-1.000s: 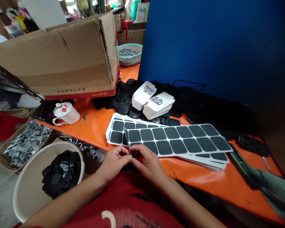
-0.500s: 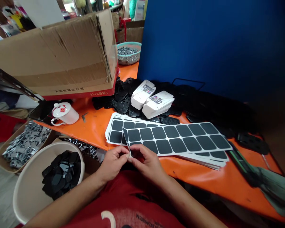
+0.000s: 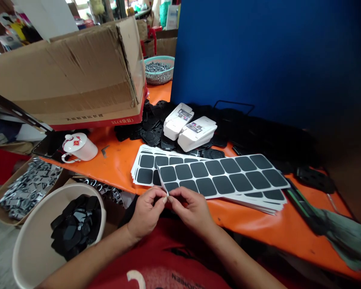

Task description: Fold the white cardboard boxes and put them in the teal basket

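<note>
"How's the grip from where you stand?"

"Left hand (image 3: pixel 147 210) and right hand (image 3: pixel 191 206) meet in a narrow pinch on the near left corner of a white sheet of dark squares (image 3: pixel 224 184)."

"And the rest of it?"

"Lying across a stack of similar sheets (image 3: pixel 147 161) on the orange tabletop (image 3: pixel 117 164). Beyond sit white cartons (image 3: pixel 197 134); farther back, a basket (image 3: pixel 159 77)."

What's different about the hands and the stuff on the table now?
Just a little! The left hand and right hand shifted slightly right, and the right hand's thumb and finger drew closer together at the near-left corner of the top sheet. The white cartons and lidded mug stayed put.
</note>
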Tool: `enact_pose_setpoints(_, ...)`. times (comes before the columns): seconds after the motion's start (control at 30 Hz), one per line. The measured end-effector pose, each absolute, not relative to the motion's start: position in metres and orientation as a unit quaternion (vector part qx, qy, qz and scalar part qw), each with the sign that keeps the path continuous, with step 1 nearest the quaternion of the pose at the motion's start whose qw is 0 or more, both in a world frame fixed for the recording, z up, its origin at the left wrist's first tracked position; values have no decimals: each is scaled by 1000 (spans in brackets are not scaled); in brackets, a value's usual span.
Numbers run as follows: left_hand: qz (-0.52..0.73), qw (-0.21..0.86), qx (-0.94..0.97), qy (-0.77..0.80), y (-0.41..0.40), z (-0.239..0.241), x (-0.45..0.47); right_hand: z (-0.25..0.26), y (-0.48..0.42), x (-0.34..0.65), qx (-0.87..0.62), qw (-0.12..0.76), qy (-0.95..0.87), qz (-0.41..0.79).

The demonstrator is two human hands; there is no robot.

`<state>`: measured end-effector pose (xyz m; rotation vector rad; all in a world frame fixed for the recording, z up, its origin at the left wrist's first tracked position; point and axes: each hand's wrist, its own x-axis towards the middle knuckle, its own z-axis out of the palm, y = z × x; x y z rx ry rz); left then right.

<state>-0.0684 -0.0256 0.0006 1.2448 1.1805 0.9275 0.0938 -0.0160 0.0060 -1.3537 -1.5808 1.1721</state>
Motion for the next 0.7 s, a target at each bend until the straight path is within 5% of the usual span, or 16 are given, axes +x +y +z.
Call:
enact_pose_setpoints(0.43,349,534,450,625,-19,-11,-104,-1,-15,121,-580,396,-542,462)
enact_pose_setpoints(0.6,365,367,504,691,-17,2,-126,18,-21,140,-582,430,-639,260)
enact_pose_setpoints(0.7,365,502,444,646,-14,23,-110,36,-27,144,-478,410,-769,108)
